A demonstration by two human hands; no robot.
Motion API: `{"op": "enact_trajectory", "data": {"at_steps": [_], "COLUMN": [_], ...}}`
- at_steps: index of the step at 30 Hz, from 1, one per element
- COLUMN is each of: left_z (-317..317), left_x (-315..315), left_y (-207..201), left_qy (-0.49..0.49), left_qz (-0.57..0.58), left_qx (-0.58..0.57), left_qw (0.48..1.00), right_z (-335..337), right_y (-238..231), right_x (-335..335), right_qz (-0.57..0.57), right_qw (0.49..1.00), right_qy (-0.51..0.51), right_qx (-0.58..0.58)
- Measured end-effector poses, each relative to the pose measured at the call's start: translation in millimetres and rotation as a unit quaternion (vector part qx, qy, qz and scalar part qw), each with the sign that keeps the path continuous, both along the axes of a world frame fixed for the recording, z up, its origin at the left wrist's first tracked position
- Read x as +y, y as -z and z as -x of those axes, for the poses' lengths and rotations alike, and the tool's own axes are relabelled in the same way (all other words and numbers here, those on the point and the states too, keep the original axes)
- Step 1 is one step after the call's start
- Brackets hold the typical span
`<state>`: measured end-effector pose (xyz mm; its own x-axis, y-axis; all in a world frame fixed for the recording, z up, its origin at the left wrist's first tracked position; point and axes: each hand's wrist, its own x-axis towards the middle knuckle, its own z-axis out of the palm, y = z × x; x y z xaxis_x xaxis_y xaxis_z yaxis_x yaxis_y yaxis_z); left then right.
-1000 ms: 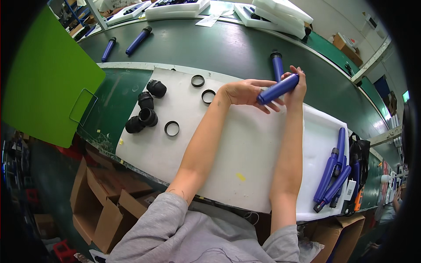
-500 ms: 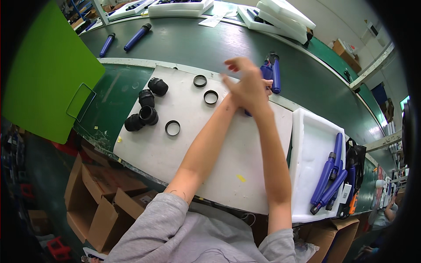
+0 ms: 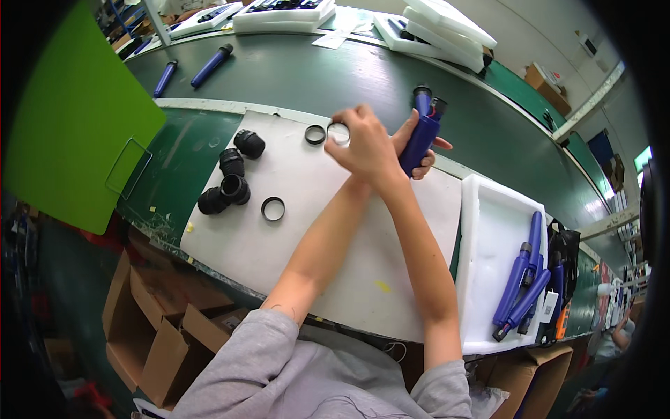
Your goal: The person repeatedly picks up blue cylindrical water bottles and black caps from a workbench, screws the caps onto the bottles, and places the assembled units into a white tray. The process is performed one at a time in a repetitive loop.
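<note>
My arms cross, with the left forearm passing beneath the right. My left hand is closed around a blue microphone handle, which tilts up with its open end and some red wire at the top. Left of it, my right hand pinches a black ring between thumb and fingertips, just over the white board. Another black ring lies beside that hand, and a third ring lies nearer me. Several black microphone heads stand in a cluster at the board's left.
A second blue handle is behind the held one on the green belt. At right, a white foam tray holds several blue handles. Two blue microphones lie far left, beyond a green panel. Cardboard boxes sit below.
My right hand has moved left and down from near the blue handles and has taken hold of a ring. The blue handle in my left hand is now raised and in plain sight.
</note>
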<state>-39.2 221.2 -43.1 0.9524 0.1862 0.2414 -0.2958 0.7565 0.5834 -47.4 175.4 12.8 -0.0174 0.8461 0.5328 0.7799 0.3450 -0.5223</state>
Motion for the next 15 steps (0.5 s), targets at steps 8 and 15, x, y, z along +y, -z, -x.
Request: {"op": "enact_trajectory", "data": {"at_steps": [8,15], "left_z": [1.6,1.8], "left_x": [7.4,3.3], "left_y": [5.3,-0.4], "left_qy": [0.006,-0.015], "left_qz": [-0.06,-0.074], "left_qx": [0.043,0.071], "left_qw": [0.997,0.995], "right_z": [-110.5,-148.2], "right_y": [-68.0,-46.3], "right_x": [-24.1,-30.9], "right_qz": [-0.169,0.143], "right_qw": [0.956,0.961], "right_qy": [0.218,0.036], "right_qx": [0.096,0.234]}}
